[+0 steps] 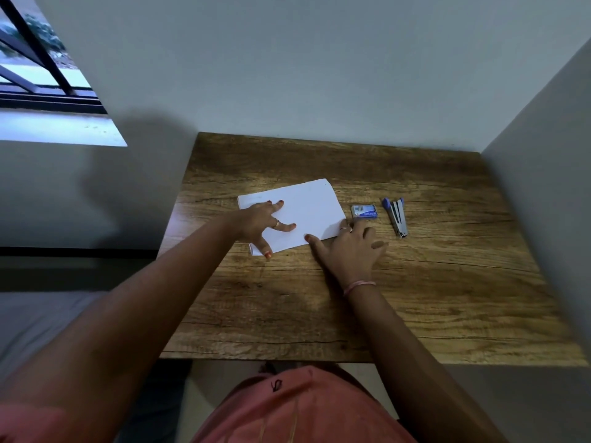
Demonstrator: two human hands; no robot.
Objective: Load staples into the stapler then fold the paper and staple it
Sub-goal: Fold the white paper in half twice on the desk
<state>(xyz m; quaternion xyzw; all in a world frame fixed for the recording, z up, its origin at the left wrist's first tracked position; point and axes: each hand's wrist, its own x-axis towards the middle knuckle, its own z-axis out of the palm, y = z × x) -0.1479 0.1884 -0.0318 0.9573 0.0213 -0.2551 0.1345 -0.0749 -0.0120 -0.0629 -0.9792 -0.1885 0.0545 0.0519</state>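
A folded white paper [307,206] lies on the wooden table [431,298], slightly turned. My left hand [260,223] presses flat on the paper's left part with fingers spread. My right hand [350,251] rests at the paper's near right corner, thumb tip on its near edge and fingers stretched toward the corner. A small blue staple box [364,211] sits just right of the paper, close to my right fingertips. Farther right lies the stapler [397,216], grey metal with a purple-blue top, its top raised a little from the base.
Grey walls [319,75] close the table in at the back and on the right. The table's left edge drops to the floor, with a window [41,75] at far left. My torso in a pink shirt [297,407] is at the near edge.
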